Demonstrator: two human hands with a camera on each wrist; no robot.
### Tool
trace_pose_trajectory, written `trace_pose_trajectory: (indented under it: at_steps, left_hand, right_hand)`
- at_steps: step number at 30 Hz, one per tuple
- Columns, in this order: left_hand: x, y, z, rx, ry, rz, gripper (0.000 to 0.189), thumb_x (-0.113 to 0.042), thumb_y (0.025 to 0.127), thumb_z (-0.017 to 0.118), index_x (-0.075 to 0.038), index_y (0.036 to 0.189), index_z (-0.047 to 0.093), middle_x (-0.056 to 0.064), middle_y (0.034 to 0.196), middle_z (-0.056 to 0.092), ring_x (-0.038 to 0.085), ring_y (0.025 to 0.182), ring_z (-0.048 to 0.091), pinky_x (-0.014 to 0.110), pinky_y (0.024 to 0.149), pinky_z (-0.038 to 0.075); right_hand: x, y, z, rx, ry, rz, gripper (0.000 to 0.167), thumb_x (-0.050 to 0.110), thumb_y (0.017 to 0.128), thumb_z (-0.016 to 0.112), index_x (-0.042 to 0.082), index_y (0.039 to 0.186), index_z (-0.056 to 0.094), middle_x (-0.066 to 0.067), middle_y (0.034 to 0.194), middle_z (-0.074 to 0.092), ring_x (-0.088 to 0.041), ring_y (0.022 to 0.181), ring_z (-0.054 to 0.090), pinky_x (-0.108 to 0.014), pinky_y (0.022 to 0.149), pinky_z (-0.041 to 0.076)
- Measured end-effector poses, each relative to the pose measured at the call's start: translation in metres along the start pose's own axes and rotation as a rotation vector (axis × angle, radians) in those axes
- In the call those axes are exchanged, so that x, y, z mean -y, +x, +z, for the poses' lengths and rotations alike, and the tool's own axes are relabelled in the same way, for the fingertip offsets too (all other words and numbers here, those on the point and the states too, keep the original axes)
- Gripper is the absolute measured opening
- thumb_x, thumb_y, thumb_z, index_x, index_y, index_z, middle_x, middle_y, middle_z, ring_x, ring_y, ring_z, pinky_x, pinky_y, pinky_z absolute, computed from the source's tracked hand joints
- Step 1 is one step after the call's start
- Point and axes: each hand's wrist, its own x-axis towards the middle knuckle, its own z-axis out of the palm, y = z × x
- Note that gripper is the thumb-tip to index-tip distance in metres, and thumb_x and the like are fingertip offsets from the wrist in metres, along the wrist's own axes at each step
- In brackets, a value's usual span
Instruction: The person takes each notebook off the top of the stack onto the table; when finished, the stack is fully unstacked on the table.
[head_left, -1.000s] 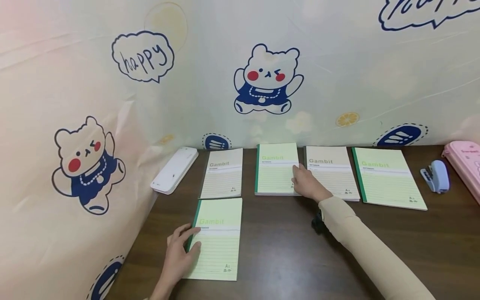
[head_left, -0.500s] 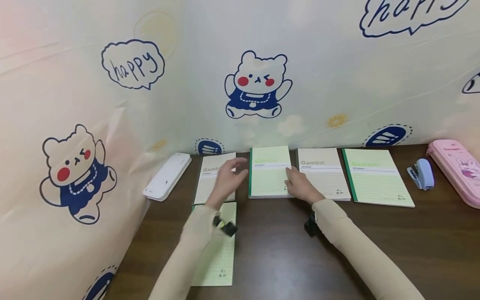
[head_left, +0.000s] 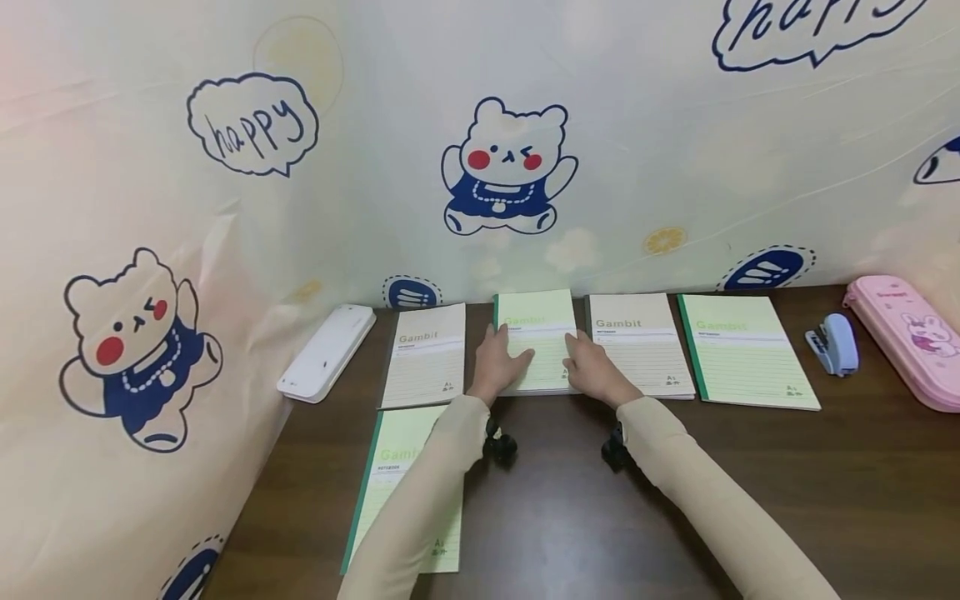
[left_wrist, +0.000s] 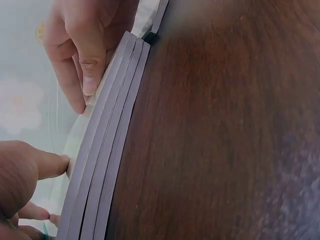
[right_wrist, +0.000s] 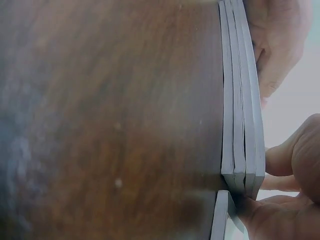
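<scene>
Stack of light-green notebooks with dark-green spine point(head_left: 538, 333) is set at the back of the dark brown wooden desk point(head_left: 555, 500), between two grey-covered notebooks, left point(head_left: 424, 354) and right point(head_left: 637, 346). Stack is gripped from both sides: at the spine by the left hand point(head_left: 495, 364), thumb laid on cover; at the opposite edge by the right hand point(head_left: 597, 372), thumb pressed on cover, fingers wrapped round the side. Front light-green notebook point(head_left: 396, 483) is partly covered by the left sleeve. Light-blue stapler point(head_left: 838, 346) is placed well apart, right.
</scene>
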Motion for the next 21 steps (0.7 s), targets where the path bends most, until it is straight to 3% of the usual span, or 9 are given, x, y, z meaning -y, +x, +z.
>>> trace_pose_trajectory:
  at_steps: [14,21]
  left_hand:
    - [-0.001,-0.002,-0.002,0.006,-0.005,0.009,0.072,-0.035,0.092,0.061,-0.002,0.150,0.032,0.024,0.159,0.018,0.040,0.144,0.027,0.049,0.115,0.031]
    - [-0.010,-0.004,-0.010,-0.064,-0.059,0.041,0.065,-0.036,0.094,0.061,-0.003,0.146,0.041,0.022,0.158,0.025,0.038,0.143,0.031,0.050,0.115,0.032]
  right_hand:
    - [-0.001,0.000,-0.002,0.010,-0.028,-0.002,0.053,0.004,0.099,0.042,-0.015,0.145,0.025,-0.037,0.153,0.017,-0.049,0.140,0.025,-0.055,0.112,0.032]
    - [-0.001,0.000,-0.004,0.030,-0.037,0.002,0.053,0.005,0.099,0.042,-0.015,0.146,0.025,-0.037,0.153,0.017,-0.049,0.141,0.024,-0.055,0.112,0.031]
